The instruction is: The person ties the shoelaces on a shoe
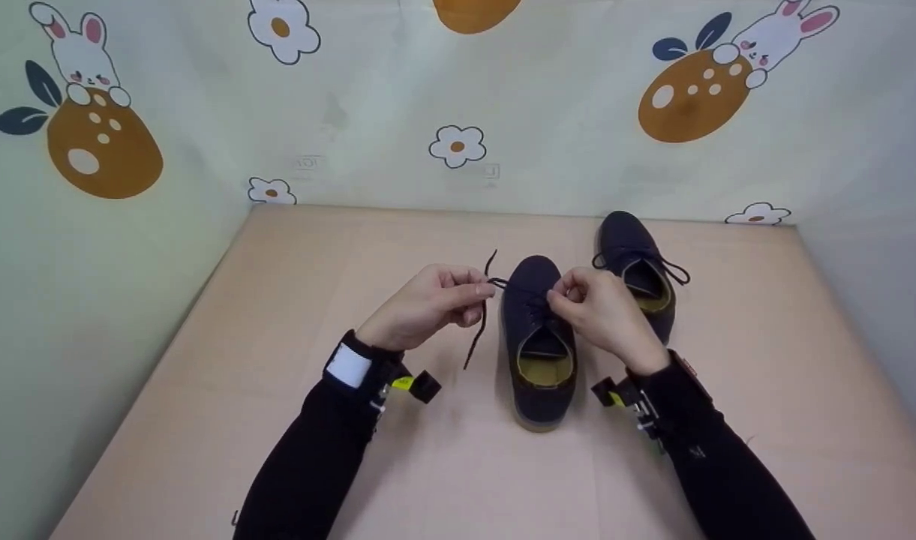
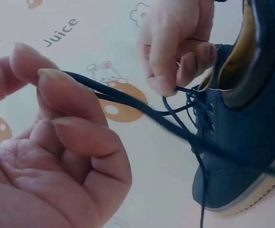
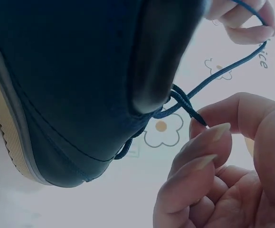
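Note:
A dark navy lace-up shoe (image 1: pixel 529 337) with a yellowish lining stands upright, its toe pointing away from me. To its left, my left hand (image 1: pixel 442 296) pinches a dark shoelace (image 2: pixel 123 97) between thumb and fingertips. That lace is doubled where it leaves the fingers, and a loose end hangs below the hand. Over the shoe's right side, my right hand (image 1: pixel 596 311) pinches another part of the lace (image 3: pixel 194 113) between thumb and index finger. The laces cross close to the eyelets in the right wrist view. Both hands hold the lace raised above the shoe's tongue.
A matching shoe (image 1: pixel 623 236) with its lace tied in a bow stands behind and to the right, partly hidden by my right hand. The beige tabletop (image 1: pixel 315 300) meets a pale patterned backdrop (image 1: pixel 382 112) at the back and sides.

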### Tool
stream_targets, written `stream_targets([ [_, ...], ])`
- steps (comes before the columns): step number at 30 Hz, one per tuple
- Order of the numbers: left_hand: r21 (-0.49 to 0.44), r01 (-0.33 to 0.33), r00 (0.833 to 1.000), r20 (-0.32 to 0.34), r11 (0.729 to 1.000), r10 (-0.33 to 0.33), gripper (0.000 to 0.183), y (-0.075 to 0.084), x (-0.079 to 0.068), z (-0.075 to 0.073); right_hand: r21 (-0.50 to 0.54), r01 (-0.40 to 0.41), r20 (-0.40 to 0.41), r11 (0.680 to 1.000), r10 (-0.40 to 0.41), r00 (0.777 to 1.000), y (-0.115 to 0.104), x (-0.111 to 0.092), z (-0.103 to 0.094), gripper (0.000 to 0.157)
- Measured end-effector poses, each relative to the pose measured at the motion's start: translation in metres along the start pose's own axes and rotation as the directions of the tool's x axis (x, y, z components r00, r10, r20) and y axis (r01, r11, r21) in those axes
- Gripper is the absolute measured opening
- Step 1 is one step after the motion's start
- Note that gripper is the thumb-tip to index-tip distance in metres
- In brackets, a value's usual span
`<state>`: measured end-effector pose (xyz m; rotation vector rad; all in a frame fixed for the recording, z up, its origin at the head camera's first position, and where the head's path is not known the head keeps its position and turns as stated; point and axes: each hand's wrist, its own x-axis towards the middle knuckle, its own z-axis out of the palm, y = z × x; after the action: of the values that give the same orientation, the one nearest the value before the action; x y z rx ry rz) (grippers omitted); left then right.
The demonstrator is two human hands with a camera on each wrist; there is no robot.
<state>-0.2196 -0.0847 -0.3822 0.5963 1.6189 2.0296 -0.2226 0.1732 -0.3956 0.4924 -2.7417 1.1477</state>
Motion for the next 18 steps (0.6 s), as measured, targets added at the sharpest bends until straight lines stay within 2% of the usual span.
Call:
stream_targets([
  [4,0.006,-0.006,1.0,0.012,1.0,0.006,0.012,0.003,-0.002,0.001,0.014,-0.02,-0.003,1.0,0.02,1.0,-0.001,0.0,0.0,0.01],
  [9,-0.087,0.018,1.0,-0.024,0.996,-0.02,0.012,0.001,0.001,0.006,0.068,-0.069,0.018,0.995,0.068,0.998,-0.003,0.001,-0.002,0.008],
  [14,-0.173,0.027,0.995,-0.089,0.984,-0.043,0.013,-0.005,0.006,0.011,0.148,-0.115,0.089,0.982,0.103,0.991,-0.003,0.003,-0.003,0.009],
  [18,-0.143,0.04,0.993,-0.104,0.989,-0.056,0.013,-0.009,0.009,0.011,0.185,-0.145,0.151,0.972,0.118,0.982,-0.004,0.004,-0.006,0.013],
])
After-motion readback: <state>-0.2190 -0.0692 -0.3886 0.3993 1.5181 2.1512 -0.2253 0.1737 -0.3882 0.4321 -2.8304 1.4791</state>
